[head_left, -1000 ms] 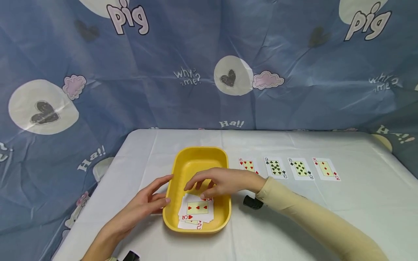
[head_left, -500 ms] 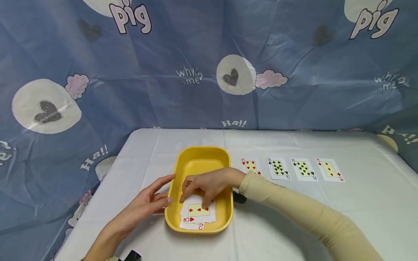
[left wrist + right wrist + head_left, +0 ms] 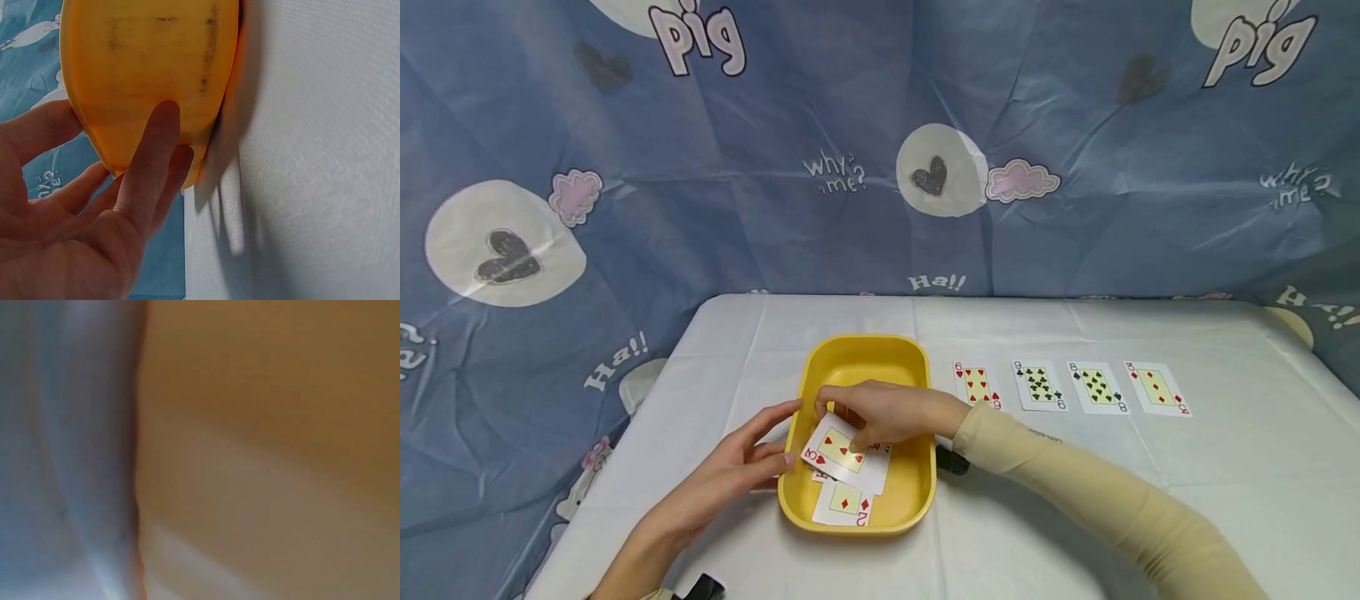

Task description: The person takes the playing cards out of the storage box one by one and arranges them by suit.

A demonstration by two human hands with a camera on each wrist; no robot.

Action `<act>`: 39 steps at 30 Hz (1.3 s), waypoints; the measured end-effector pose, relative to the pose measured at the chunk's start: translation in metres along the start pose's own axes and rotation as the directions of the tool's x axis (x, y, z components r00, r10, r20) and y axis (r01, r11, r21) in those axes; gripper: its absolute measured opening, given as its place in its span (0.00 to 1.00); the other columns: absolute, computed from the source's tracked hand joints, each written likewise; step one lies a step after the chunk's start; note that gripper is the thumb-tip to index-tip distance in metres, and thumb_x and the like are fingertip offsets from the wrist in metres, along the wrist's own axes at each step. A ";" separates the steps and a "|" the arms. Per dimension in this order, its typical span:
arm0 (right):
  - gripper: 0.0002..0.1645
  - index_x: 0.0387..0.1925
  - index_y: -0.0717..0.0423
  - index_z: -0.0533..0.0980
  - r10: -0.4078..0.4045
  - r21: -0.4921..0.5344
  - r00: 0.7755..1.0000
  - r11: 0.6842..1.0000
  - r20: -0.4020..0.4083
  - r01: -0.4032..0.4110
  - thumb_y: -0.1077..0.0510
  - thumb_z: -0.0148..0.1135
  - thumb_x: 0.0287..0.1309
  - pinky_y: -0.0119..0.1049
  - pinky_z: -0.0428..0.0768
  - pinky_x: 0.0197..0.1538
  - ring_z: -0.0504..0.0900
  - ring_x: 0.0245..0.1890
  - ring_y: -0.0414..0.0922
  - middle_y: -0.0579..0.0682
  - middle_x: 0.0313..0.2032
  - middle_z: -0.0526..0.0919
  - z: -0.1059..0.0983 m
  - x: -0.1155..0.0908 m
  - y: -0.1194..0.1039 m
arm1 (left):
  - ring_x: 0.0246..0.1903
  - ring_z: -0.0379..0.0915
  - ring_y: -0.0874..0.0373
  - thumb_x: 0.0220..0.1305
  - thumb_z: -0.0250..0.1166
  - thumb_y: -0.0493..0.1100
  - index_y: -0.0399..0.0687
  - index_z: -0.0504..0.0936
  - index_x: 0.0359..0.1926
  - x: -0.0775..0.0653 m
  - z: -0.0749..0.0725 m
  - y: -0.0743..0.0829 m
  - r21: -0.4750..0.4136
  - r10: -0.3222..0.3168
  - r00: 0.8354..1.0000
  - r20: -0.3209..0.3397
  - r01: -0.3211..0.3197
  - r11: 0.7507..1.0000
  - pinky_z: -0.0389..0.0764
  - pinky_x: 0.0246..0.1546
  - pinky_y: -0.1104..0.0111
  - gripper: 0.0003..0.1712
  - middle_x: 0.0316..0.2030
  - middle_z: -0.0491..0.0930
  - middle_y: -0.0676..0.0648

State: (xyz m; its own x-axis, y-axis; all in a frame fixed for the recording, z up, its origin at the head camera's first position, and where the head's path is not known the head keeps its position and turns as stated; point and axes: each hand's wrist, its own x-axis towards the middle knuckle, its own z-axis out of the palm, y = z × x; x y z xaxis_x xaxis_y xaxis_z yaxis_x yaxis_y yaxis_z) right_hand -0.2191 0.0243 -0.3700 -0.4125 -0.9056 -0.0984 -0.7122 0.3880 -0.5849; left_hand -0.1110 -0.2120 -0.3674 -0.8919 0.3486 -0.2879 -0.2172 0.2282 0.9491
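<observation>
In the head view my right hand (image 3: 880, 412) reaches into a yellow tray (image 3: 880, 350) and pinches a three of hearts playing card (image 3: 835, 462), thumb on its face. The card is tilted over other cards in the tray. A two of diamonds (image 3: 842, 504) shows from beneath, near the front end. My left hand (image 3: 737, 458) stays at the tray's left side, its fairly straight fingers touching rim and outer wall. The left wrist view shows the left fingers (image 3: 165, 125) against the yellow wall (image 3: 162, 56). In the right wrist view everything is blurred and the right hand is hidden.
To the right of the tray lies a row of face-up playing cards: a hearts card (image 3: 977, 385), a clubs card (image 3: 1038, 386), a black-suit card (image 3: 1097, 387) and a diamonds card (image 3: 1157, 388). A white cloth (image 3: 1037, 533) covers the table; a blue printed curtain (image 3: 820, 233) hangs behind.
My right hand has gone down to the cards, taken hold of the three of hearts and turned it askew, uncovering more of the two of diamonds. My left hand stays put.
</observation>
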 end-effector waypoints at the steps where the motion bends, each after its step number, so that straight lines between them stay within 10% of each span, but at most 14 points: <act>1: 0.27 0.52 0.41 0.67 0.006 0.016 0.999 1.000 -0.031 -0.006 0.65 0.68 0.58 0.27 0.72 0.39 0.73 0.34 0.38 0.45 0.34 0.76 -0.001 0.000 0.000 | 0.56 0.75 0.47 0.68 0.64 0.46 0.59 0.57 0.75 0.000 0.000 0.000 0.000 0.000 1.000 0.000 0.000 1.000 0.80 0.49 0.57 0.39 0.67 0.66 0.36; 15: 0.21 0.56 0.51 0.69 0.076 0.320 0.896 0.945 -0.437 0.076 0.72 0.48 0.67 0.37 0.78 0.44 0.75 0.41 0.43 0.46 0.45 0.76 -0.006 -0.005 0.004 | 0.56 0.74 0.46 0.68 0.63 0.45 0.60 0.58 0.74 -0.001 0.002 0.000 0.009 -0.007 1.000 -0.005 0.007 1.000 0.80 0.49 0.56 0.37 0.74 0.50 0.41; 25: 0.22 0.57 0.53 0.72 0.141 0.432 0.704 0.865 -0.696 0.254 0.70 0.58 0.64 0.45 0.77 0.51 0.78 0.43 0.49 0.51 0.48 0.77 -0.010 -0.024 0.002 | 0.55 0.75 0.46 0.68 0.64 0.45 0.59 0.58 0.74 0.000 0.003 -0.001 -0.001 -0.007 1.000 -0.008 0.007 1.000 0.81 0.48 0.57 0.38 0.72 0.55 0.39; 39: 0.28 0.62 0.54 0.68 0.283 0.601 0.721 0.766 -0.632 0.227 0.71 0.60 0.62 0.52 0.84 0.30 0.81 0.39 0.52 0.64 0.46 0.71 -0.027 -0.094 0.012 | 0.53 0.77 0.46 0.68 0.64 0.46 0.58 0.57 0.75 0.001 0.001 0.001 0.013 -0.012 1.000 -0.019 0.012 1.000 0.81 0.48 0.56 0.39 0.68 0.63 0.35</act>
State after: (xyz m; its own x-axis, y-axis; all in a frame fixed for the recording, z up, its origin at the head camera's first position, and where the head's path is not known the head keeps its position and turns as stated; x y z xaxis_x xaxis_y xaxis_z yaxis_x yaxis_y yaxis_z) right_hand -0.2042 0.1187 -0.3458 -0.8584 -0.4347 0.2725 -0.2975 -0.0108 -0.9547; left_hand -0.1115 -0.2105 -0.3665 -0.8965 0.3289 -0.2970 -0.2229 0.2445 0.9437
